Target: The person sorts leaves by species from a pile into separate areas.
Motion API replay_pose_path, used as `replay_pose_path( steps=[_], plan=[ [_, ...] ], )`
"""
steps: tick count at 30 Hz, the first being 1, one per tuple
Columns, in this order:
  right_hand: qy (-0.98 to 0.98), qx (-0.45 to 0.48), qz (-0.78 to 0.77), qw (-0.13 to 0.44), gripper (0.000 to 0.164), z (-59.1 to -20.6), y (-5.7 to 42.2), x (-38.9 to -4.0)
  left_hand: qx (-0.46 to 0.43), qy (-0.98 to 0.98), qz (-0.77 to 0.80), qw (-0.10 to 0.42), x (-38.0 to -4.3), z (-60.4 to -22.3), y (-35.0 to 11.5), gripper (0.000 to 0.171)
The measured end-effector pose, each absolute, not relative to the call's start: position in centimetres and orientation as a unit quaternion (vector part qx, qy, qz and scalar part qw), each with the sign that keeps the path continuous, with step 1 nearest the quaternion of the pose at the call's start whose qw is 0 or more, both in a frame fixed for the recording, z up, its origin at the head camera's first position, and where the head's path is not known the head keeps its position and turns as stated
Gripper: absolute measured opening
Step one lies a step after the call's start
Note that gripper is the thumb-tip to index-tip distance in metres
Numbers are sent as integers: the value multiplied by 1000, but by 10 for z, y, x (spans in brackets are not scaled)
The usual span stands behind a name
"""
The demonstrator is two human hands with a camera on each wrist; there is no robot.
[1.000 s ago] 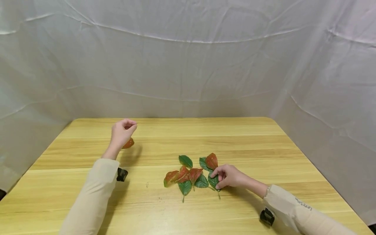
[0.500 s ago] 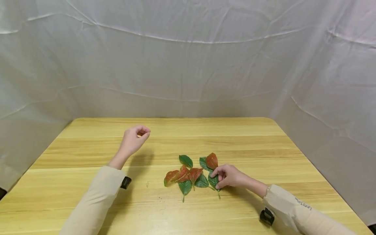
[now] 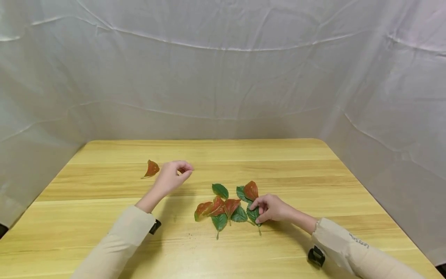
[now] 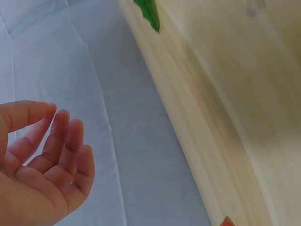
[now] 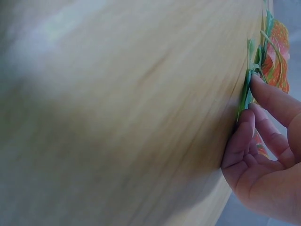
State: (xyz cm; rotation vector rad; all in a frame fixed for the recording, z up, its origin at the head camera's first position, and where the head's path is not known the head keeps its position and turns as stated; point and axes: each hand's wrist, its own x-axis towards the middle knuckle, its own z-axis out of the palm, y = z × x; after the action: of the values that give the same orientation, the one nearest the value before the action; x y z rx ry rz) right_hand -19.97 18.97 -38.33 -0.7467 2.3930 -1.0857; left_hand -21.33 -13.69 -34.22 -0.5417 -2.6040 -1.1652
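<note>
My left hand [image 3: 172, 176] hangs over the left part of the table with nothing in it; the left wrist view shows its fingers loosely curled, thumb tip meeting a fingertip. Behind its wrist lies a single red leaf [image 3: 152, 169] with a short stem. My right hand [image 3: 273, 209] rests on the table and grips a dark green leaf [image 3: 253, 215], thumb and curled fingers at its edges. Just beyond, a red leaf [image 3: 251, 190] overlaps another green leaf [image 3: 241, 192]. In the right wrist view, green stems [image 5: 251, 52] show by the thumb.
To the left of my right hand, several red leaves [image 3: 231, 207] and green leaves [image 3: 219, 222] lie partly overlapped. One green leaf [image 3: 220, 190] sits apart behind them. The wooden table [image 3: 296, 166] is enclosed by pale grey cloth [image 3: 223, 85] at the back and sides.
My left hand has swung right and nearer to me, away from the lone red leaf, which now shows whole. The right hand has kept its place on the green leaf.
</note>
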Motion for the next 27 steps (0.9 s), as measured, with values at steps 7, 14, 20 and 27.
replay_pose_path(
  steps=[7,14,20,27],
  plan=[
    [858,-266,-389,205,28,-384,190,-199,-231,-882,-402,88,-206,-349,-126,7],
    [857,-267,-389,205,28,-383,190,-200,-249,-880,-404,29,-200,-354,-120,8],
    [858,-268,-388,205,28,-383,190,-200,-242,-869,-430,-44,-199,-360,-118,11],
    [857,-268,-388,207,28,-383,190,-200,-228,-856,-448,-120,-197,-365,-120,16]
  ],
)
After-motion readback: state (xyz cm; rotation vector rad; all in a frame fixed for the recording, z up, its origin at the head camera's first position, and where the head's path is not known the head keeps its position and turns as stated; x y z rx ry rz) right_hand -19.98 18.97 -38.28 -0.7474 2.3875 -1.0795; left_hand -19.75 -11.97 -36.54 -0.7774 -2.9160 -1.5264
